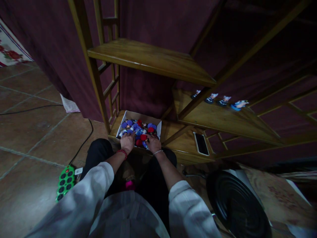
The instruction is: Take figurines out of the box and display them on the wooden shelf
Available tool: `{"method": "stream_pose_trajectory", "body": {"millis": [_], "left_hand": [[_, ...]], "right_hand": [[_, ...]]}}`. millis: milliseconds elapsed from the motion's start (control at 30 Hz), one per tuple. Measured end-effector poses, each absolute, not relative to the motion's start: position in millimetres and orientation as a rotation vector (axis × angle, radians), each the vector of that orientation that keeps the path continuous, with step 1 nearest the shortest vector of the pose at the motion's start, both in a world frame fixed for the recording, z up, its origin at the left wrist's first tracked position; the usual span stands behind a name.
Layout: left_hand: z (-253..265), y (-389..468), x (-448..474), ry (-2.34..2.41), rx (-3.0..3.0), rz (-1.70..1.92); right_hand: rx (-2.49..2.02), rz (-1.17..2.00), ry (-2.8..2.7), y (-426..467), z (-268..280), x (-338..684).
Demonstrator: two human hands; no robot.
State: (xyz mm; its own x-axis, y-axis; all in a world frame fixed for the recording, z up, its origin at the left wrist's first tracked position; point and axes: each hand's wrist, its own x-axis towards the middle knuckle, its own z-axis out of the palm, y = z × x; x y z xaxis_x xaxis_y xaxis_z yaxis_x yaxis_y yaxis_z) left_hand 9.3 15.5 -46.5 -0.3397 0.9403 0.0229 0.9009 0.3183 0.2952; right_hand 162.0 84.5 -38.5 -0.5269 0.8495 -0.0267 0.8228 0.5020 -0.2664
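Observation:
A shallow white cardboard box (159,128) sits on the lowest wooden shelf, filled with small figurines (139,131) on round blue and red bases, lying jumbled together. My left hand (127,142), with a red bead bracelet at the wrist, rests over the box's near left part. Its fingers stretch out onto the figurines, with nothing visibly gripped. At the near right part is my right hand (154,144), a pale bracelet on its wrist. Its fingers curl down beside a red-based figurine (143,137) and look closed; what lies between them is hidden.
Several figurines (225,100) stand on a higher shelf to the right. A phone (201,143) with a white edge lies on the lower shelf. A green power strip (65,182) is on the tiled floor at left, a round black stool (237,205) at right. A wooden shelf (148,59) overhangs the box.

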Motion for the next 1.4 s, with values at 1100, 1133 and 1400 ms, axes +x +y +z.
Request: {"method": "stream_pose_trajectory", "body": {"millis": [1100,1133,1400], "left_hand": [[-41,35,7,2.247,1.769,0.351],[-41,37,7,2.243,1.746,0.365],[-47,46,1,2.224,1.682,0.399]], "right_hand": [[-1.478,0.672,-2.375,83,-47,171],[-1.45,0.696,-2.369,83,-47,172],[-1.345,0.732,-2.424,83,-40,173]]}}
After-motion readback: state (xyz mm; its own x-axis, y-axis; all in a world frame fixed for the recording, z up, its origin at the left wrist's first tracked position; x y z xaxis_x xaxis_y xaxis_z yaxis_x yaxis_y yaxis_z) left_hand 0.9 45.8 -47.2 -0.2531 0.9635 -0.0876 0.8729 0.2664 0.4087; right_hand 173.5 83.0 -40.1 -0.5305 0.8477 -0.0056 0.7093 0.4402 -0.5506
